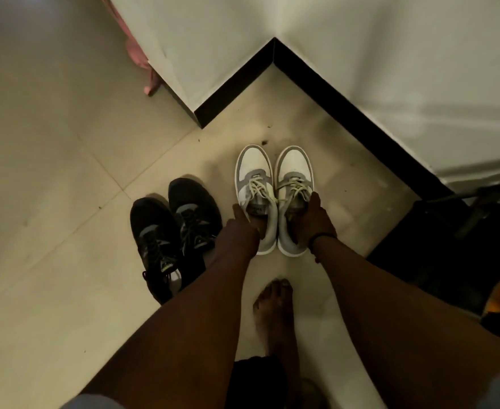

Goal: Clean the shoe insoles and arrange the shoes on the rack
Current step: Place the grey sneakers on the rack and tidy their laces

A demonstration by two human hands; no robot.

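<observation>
Left hand (242, 221) and right hand (309, 221) each gripped 1 white shoe (254, 184) collar, fingers tucked inside, probably for lifting the pair.

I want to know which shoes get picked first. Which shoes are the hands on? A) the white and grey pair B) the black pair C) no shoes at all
A: the left hand and the right hand each reach into a shoe of the white and grey pair, while the black pair sits beside them untouched.

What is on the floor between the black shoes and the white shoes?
In the head view, only the left hand and its forearm cross that gap between the black shoes and the white shoes; the floor there looks bare.
</observation>
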